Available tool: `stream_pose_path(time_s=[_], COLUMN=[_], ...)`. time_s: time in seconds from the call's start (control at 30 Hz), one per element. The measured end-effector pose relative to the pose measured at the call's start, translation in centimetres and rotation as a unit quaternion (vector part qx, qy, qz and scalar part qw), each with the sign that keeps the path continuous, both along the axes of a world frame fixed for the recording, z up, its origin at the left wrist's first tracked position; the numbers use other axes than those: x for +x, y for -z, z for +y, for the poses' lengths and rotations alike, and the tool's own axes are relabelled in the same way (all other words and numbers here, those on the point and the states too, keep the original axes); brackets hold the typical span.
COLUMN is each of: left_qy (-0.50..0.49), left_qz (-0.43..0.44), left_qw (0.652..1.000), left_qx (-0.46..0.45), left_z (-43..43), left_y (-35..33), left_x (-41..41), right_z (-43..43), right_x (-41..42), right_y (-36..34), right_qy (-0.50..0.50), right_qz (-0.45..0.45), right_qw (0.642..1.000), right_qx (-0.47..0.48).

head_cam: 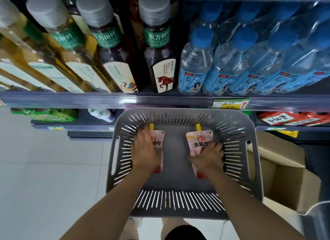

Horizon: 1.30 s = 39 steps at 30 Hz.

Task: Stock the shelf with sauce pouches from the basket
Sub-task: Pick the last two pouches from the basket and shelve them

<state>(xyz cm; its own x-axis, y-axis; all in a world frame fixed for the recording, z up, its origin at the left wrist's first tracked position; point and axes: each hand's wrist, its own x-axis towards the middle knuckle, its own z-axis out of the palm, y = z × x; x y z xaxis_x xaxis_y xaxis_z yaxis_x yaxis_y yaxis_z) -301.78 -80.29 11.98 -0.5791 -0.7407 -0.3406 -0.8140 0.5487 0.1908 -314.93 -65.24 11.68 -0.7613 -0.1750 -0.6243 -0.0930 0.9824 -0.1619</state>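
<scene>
Both pouches lay flat in the grey basket (253, 168). The left hand (145, 148) covered the left pouch (159, 141), the right hand (209, 156) clasped the right pouch (198, 141); whether the left fingers had closed, I couldn't tell. Loose holds on slick film might slip.

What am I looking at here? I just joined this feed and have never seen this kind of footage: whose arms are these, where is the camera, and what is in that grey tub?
There is no machine. A person wears one wide-angle camera on the head, looking down at their own bare arms. Below is a grey slotted plastic basket standing in front of a store shelf. Two pink sauce pouches with yellow spouts lie flat on its floor. The left hand rests on the left pouch, covering most of it; the right hand presses on the lower part of the right pouch. Neither pouch is lifted yet. Above, the shelf holds dark and pale tea bottles and blue-capped water bottles. An open cardboard box sits to the right.
</scene>
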Motion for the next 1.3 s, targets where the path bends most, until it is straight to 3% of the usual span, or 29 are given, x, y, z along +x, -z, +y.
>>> stream_pose_path(time_s=[0.1,0.17,0.43,0.53,0.7,0.9,1.07,1.17,1.3], left_qy=[-0.113,-0.127,-0.107,-0.062,0.029,0.072,0.108,0.118,0.097], left_qz=[-0.032,-0.063,-0.113,-0.144,-0.119,-0.001,0.131,0.253,0.434], left_qw=[0.988,0.982,0.979,0.976,0.979,0.992,0.982,0.959,0.896], left_qx=[0.100,0.127,0.135,0.154,0.160,0.103,0.081,0.054,0.010], left_z=[1.2,1.4,1.5,1.8,1.5,-0.5,-2.7,-3.9,-5.9], left_y=[1.4,2.0,2.2,0.6,-4.6,-13.0,-20.9,-26.1,-33.1], left_x=[0.5,0.5,0.0,-0.2,0.1,4.3,8.1,9.8,10.5], right_z=[0.1,0.0,0.0,0.1,-0.3,-1.5,-3.4,-5.2,-7.5], right_x=[-0.1,0.1,1.6,2.3,4.1,7.8,10.9,12.9,13.9], right_y=[-0.5,-0.9,-2.3,-3.3,-6.9,-13.4,-19.8,-24.2,-30.2], right_qy=[-0.004,-0.014,-0.007,0.011,0.071,0.116,0.067,0.109,0.153], right_qz=[-0.003,-0.002,0.020,0.036,0.079,0.178,0.250,0.297,0.367], right_qw=[1.000,1.000,0.999,0.999,0.993,0.975,0.961,0.931,0.870], right_qx=[-0.005,-0.002,-0.025,-0.026,-0.043,-0.067,-0.101,-0.181,-0.293])
